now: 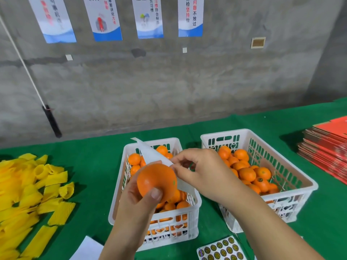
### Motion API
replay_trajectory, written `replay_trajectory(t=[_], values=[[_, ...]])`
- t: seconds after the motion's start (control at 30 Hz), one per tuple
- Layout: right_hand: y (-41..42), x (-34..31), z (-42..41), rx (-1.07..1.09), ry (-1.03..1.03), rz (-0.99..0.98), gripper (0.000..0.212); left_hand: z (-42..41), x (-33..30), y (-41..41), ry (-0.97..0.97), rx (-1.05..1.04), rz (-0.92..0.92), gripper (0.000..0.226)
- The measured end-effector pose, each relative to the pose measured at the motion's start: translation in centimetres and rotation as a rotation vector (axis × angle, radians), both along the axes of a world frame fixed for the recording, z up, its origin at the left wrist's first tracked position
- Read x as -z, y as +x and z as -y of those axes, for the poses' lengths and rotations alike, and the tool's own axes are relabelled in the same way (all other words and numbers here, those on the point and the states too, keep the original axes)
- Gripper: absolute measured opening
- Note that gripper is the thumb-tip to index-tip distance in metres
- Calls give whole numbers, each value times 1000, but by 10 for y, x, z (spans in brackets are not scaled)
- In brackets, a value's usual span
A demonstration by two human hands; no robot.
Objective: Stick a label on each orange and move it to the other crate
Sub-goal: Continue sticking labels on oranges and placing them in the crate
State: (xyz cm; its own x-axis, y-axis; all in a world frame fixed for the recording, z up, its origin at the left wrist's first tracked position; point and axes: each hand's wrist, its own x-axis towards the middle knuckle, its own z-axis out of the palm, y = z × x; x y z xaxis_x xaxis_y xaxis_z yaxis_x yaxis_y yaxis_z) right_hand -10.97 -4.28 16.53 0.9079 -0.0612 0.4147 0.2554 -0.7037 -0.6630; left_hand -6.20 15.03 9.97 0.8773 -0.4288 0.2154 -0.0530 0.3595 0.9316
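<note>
The job looks partly done: the left white crate [120, 203] holds plain oranges, while the right crate [293, 171] is about half full, and some oranges there show dark round labels. Above the left crate, the left hand [135, 203] is closed around an orange [156, 182]. The right hand [202, 171] pinches a white backing strip [150, 152] beside it, so I judge the label is going on now.

**Hidden and cut-off items**

Round dark-and-gold sticker sheet [221, 249]: cropped by bottom edge, print illegible. Yellow foam net sleeves [28, 199]: cut off at left edge. Stacked red cardboard sheets [326, 147]: cropped at right. Blue-and-white wall posters [148, 17]: tops cut off.
</note>
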Motion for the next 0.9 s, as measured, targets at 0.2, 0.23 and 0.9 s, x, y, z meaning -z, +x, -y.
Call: replay_trajectory(t=[0.2, 0.23, 0.9], values=[[3, 7, -1, -35, 535, -89, 15, -4, -2, 1, 67, 0, 65, 100], [3, 6, -2, -13, 624, -99, 15, -5, -3, 1, 79, 10, 77, 100], [-34, 4, -36, -20, 257, 351, 12, -2, -19, -19, 72, -60, 123, 85]])
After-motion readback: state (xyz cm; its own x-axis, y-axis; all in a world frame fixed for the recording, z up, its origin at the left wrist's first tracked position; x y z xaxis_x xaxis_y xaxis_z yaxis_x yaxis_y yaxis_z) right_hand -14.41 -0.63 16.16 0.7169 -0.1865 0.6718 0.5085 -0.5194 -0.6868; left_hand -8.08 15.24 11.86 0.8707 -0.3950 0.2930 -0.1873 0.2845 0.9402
